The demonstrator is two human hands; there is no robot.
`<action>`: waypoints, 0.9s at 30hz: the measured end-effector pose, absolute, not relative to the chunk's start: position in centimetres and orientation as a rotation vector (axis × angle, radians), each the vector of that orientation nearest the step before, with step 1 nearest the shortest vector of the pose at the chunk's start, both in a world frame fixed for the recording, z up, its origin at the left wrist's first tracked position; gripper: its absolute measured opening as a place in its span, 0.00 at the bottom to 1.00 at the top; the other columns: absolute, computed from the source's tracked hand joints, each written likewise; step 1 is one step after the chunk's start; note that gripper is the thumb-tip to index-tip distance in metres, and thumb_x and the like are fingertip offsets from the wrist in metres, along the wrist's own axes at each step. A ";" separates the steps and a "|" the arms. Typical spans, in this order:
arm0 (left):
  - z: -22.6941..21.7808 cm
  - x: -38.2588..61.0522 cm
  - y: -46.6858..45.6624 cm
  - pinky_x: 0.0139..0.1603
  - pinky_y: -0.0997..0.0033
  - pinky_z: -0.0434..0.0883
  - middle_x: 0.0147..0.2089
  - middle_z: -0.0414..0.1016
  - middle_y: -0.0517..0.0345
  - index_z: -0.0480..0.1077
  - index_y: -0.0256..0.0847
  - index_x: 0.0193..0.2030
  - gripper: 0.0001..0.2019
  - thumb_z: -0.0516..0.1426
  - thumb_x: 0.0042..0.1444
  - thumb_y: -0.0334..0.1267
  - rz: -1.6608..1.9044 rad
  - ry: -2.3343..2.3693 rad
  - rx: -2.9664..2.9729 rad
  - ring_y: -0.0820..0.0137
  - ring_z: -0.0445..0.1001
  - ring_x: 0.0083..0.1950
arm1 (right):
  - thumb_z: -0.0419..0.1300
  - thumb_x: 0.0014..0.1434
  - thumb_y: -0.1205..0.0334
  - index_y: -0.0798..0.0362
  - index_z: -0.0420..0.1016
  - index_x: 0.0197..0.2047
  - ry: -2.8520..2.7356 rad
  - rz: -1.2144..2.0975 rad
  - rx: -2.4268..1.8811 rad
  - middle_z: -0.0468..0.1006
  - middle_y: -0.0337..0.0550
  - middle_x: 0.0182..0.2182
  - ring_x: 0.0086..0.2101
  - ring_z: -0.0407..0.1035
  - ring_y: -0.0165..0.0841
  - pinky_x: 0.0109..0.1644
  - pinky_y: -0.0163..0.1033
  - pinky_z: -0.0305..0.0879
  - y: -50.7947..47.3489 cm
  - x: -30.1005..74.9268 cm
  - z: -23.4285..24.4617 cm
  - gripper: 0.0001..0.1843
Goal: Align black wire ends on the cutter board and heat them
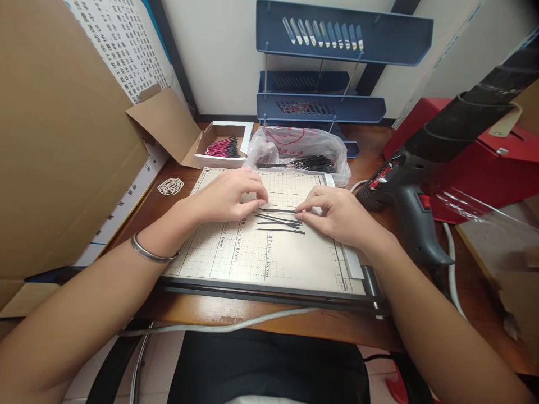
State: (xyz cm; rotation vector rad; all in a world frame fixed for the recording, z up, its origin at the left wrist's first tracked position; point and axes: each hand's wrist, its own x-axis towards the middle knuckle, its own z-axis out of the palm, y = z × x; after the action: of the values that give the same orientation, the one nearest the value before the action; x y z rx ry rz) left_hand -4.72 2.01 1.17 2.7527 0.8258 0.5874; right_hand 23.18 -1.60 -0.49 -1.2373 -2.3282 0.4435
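Several thin black sticks (280, 221) lie in a loose bunch on the gridded board of a paper cutter (252, 252). My left hand (229, 195) rests on the board just left of them, fingers curled and pinched at the end of the topmost stick. My right hand (337, 213) lies to their right, fingertips pressed together on the other end of that stick. A metal bangle (149, 253) circles my left wrist.
A plastic bag (295, 148) of black sticks and a small white box (223, 147) of pink-and-black ones sit behind the cutter. A black heat gun (406, 196) lies at right beside a red box (484, 163). Rubber bands (170, 186) and cardboard (54, 129) are left; blue trays (320, 106) behind.
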 end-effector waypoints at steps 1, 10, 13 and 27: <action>1.1 -4.7 2.1 0.47 0.63 0.68 0.40 0.81 0.55 0.80 0.41 0.39 0.08 0.57 0.64 0.37 0.573 0.823 2.753 0.65 0.73 0.43 | 0.66 0.61 0.58 0.45 0.86 0.39 -2.335 0.447 -1.241 0.80 0.39 0.36 0.36 0.71 0.31 0.42 0.40 0.63 -1.6 23.2 -0.5 0.06; 0.9 -4.7 2.2 0.46 0.62 0.68 0.39 0.81 0.55 0.80 0.43 0.39 0.08 0.59 0.64 0.39 0.489 0.858 2.736 0.64 0.73 0.42 | 0.64 0.63 0.58 0.46 0.83 0.37 -2.302 0.418 -1.320 0.79 0.38 0.40 0.38 0.72 0.33 0.44 0.41 0.63 -1.2 23.1 -0.8 0.06; 1.0 -4.5 2.0 0.47 0.62 0.68 0.39 0.80 0.54 0.80 0.42 0.39 0.08 0.58 0.65 0.39 0.465 0.864 2.726 0.64 0.74 0.43 | 0.63 0.64 0.59 0.47 0.82 0.36 -2.333 0.410 -1.342 0.78 0.39 0.41 0.39 0.72 0.34 0.46 0.42 0.63 -1.2 23.0 -0.8 0.06; 0.8 -4.2 2.0 0.48 0.64 0.69 0.40 0.80 0.53 0.80 0.41 0.40 0.11 0.57 0.66 0.42 0.471 0.871 2.694 0.64 0.75 0.43 | 0.59 0.66 0.59 0.48 0.80 0.41 -2.382 0.372 -1.365 0.77 0.41 0.47 0.43 0.72 0.36 0.49 0.44 0.63 -1.4 23.1 -0.8 0.08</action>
State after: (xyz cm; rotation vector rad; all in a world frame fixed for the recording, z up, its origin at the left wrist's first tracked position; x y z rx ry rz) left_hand -4.23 1.96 0.81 2.6937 0.8710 0.4714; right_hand 23.13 -1.45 -0.83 -1.3650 -2.3816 0.3717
